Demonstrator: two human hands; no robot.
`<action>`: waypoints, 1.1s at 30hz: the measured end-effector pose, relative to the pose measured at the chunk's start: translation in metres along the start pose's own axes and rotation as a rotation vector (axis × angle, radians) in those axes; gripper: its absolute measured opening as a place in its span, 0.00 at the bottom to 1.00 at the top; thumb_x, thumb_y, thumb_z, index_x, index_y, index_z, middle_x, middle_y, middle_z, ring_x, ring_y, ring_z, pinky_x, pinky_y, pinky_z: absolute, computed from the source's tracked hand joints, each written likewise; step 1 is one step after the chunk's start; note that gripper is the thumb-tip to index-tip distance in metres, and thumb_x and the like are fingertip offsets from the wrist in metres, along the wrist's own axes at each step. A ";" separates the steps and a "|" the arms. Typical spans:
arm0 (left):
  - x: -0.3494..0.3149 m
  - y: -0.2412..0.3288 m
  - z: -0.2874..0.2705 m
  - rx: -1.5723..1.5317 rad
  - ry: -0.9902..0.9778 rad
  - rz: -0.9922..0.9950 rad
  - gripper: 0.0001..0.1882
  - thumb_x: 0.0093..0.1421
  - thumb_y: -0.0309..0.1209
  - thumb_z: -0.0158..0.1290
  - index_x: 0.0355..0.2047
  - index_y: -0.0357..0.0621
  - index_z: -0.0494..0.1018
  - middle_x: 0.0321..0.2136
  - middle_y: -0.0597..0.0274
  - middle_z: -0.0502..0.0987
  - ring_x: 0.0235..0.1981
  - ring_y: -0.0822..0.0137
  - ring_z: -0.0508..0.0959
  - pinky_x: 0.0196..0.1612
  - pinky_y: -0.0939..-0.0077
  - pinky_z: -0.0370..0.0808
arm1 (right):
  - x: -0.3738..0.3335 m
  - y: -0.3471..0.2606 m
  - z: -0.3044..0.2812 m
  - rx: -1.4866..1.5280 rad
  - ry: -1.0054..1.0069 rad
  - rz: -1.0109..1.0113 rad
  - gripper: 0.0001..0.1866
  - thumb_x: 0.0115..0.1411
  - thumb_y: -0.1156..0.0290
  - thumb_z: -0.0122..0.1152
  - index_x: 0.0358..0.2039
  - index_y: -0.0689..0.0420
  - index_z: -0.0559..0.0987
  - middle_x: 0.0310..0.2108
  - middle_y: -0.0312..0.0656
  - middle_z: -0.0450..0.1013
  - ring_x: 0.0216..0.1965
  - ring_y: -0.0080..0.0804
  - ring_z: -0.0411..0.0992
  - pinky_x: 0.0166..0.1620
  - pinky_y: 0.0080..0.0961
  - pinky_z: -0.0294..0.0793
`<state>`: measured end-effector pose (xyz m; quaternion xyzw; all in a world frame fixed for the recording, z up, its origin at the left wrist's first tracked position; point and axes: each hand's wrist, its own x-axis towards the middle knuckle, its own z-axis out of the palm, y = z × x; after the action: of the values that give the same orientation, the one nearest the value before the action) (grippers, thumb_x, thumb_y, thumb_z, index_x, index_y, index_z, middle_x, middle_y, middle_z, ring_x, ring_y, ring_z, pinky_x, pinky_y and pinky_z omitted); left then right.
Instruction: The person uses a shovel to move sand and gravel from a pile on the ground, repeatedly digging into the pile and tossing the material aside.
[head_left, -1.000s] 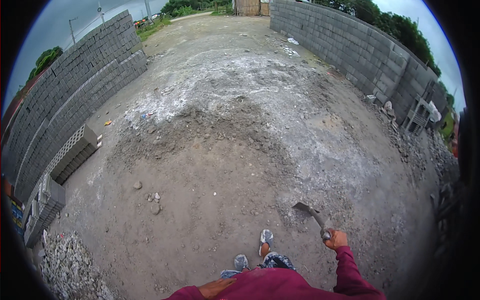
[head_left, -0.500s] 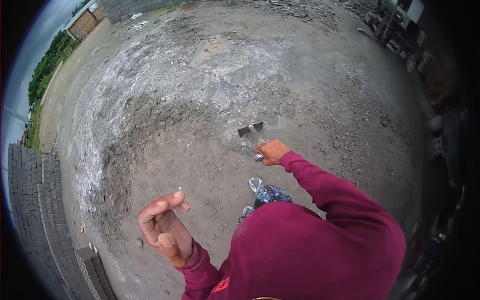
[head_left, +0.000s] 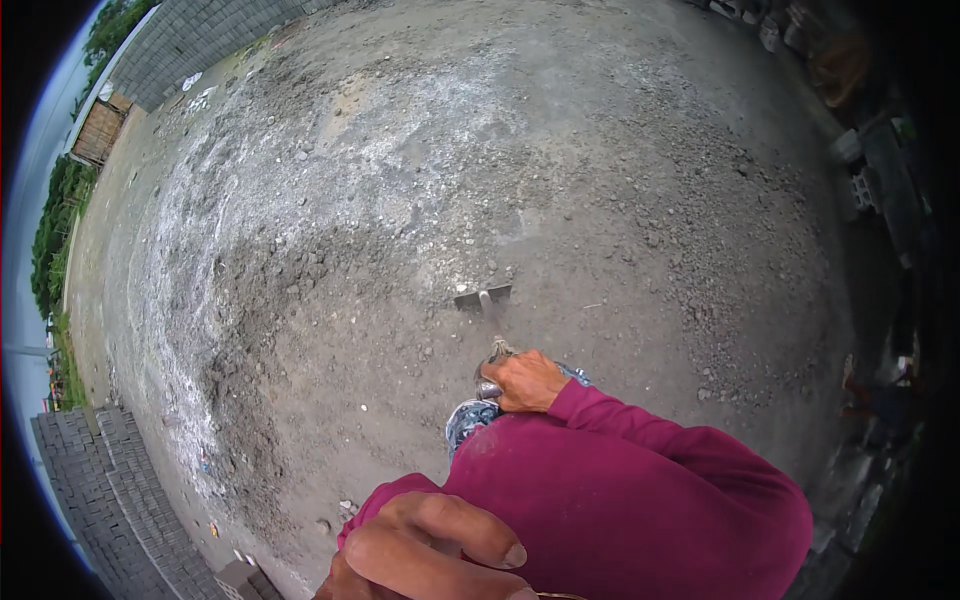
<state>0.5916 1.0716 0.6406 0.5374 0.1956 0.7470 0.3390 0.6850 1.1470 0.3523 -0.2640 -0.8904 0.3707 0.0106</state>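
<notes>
My right hand (head_left: 525, 381) is wrapped round the metal tube handle of a hoe (head_left: 468, 300), close in front of my body. Its flat, wide blade rests on or just above the grey gravelly ground (head_left: 560, 250), and part of the shaft is hidden by the hand. Raised large and near at the bottom of the view is my left hand (head_left: 430, 545), two fingers bent over and the thumb out of sight. Whatever those fingers hold, if anything, cannot be seen.
Loose dark soil (head_left: 300, 270) and whitish powdery gravel (head_left: 190, 330) spread to the left and ahead. Stacked grey hollow blocks (head_left: 90, 490) stand at the lower left, and a block wall (head_left: 210, 50) at the far left. Dim clutter (head_left: 870, 190) lines the right side.
My left hand has come up and closer, toward the bottom middle of the view. The right hand has drawn the hoe nearer to my body.
</notes>
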 end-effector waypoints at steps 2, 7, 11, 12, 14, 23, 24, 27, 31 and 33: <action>0.005 0.004 0.005 0.079 0.040 -0.136 0.24 0.65 0.41 0.47 0.61 0.69 0.62 0.52 0.82 0.75 0.44 0.56 0.72 0.42 0.57 0.66 | 0.003 0.005 -0.007 0.006 -0.031 0.035 0.15 0.42 0.71 0.57 0.33 0.60 0.76 0.27 0.50 0.77 0.31 0.50 0.77 0.35 0.44 0.75; 0.025 0.018 0.000 0.355 0.017 -0.370 0.22 0.66 0.45 0.44 0.61 0.72 0.61 0.51 0.85 0.75 0.45 0.58 0.70 0.42 0.59 0.63 | 0.018 -0.001 0.008 -0.001 0.003 -0.025 0.15 0.42 0.70 0.57 0.33 0.61 0.75 0.27 0.50 0.77 0.30 0.49 0.77 0.34 0.43 0.75; 0.016 0.041 0.007 0.386 0.147 -0.407 0.22 0.67 0.47 0.42 0.61 0.75 0.60 0.50 0.88 0.75 0.48 0.61 0.66 0.44 0.61 0.59 | 0.018 -0.007 0.007 -0.031 0.017 -0.028 0.15 0.41 0.70 0.58 0.31 0.60 0.75 0.26 0.51 0.76 0.28 0.48 0.77 0.33 0.40 0.75; 0.017 0.046 0.011 0.403 0.176 -0.411 0.22 0.67 0.47 0.41 0.61 0.77 0.59 0.50 0.89 0.74 0.49 0.62 0.65 0.45 0.61 0.58 | 0.013 -0.010 0.012 -0.028 0.019 -0.010 0.14 0.41 0.70 0.58 0.31 0.60 0.75 0.26 0.51 0.76 0.27 0.48 0.77 0.32 0.40 0.75; 0.017 0.037 0.005 0.411 0.196 -0.288 0.19 0.66 0.46 0.43 0.58 0.73 0.63 0.47 0.84 0.76 0.47 0.61 0.68 0.43 0.60 0.60 | 0.008 -0.010 0.020 -0.020 0.027 -0.029 0.14 0.41 0.70 0.58 0.31 0.60 0.75 0.25 0.51 0.76 0.26 0.47 0.76 0.31 0.40 0.74; -0.006 -0.043 -0.052 0.209 -0.126 -0.082 0.33 0.64 0.58 0.39 0.55 0.42 0.61 0.39 0.51 0.76 0.33 0.64 0.73 0.36 0.70 0.69 | 0.000 -0.016 0.023 -0.009 0.027 0.010 0.15 0.40 0.71 0.58 0.32 0.59 0.76 0.24 0.48 0.76 0.29 0.47 0.77 0.35 0.43 0.73; -0.001 -0.051 -0.054 0.244 -0.188 -0.253 0.33 0.64 0.57 0.39 0.54 0.39 0.63 0.39 0.47 0.77 0.34 0.64 0.74 0.38 0.71 0.69 | -0.006 -0.017 0.017 0.008 0.078 0.070 0.15 0.40 0.70 0.58 0.33 0.58 0.76 0.24 0.48 0.76 0.29 0.47 0.77 0.36 0.43 0.73; -0.005 -0.102 -0.052 0.420 -0.481 -0.616 0.23 0.63 0.42 0.47 0.46 0.31 0.70 0.36 0.45 0.79 0.34 0.58 0.78 0.39 0.65 0.73 | -0.030 0.002 0.026 0.041 0.258 0.163 0.17 0.41 0.67 0.59 0.34 0.57 0.77 0.24 0.49 0.76 0.30 0.48 0.77 0.38 0.44 0.74; 0.004 -0.100 -0.033 0.806 -1.243 -0.449 0.18 0.62 0.36 0.49 0.42 0.30 0.71 0.33 0.44 0.78 0.34 0.50 0.79 0.37 0.61 0.76 | -0.030 0.002 0.047 -0.005 0.413 -0.002 0.19 0.42 0.63 0.61 0.36 0.57 0.78 0.24 0.51 0.76 0.30 0.51 0.76 0.39 0.44 0.74; 0.004 -0.085 -0.001 0.850 -1.480 -0.387 0.16 0.61 0.36 0.50 0.39 0.32 0.72 0.31 0.44 0.77 0.36 0.48 0.79 0.37 0.60 0.77 | -0.032 -0.006 0.049 -0.043 0.373 0.048 0.20 0.42 0.63 0.61 0.37 0.56 0.78 0.24 0.51 0.76 0.31 0.51 0.76 0.39 0.44 0.74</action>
<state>0.6148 1.1330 0.5869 0.9225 0.2751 -0.0007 0.2706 0.6991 1.0962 0.3264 -0.3495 -0.8741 0.2965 0.1608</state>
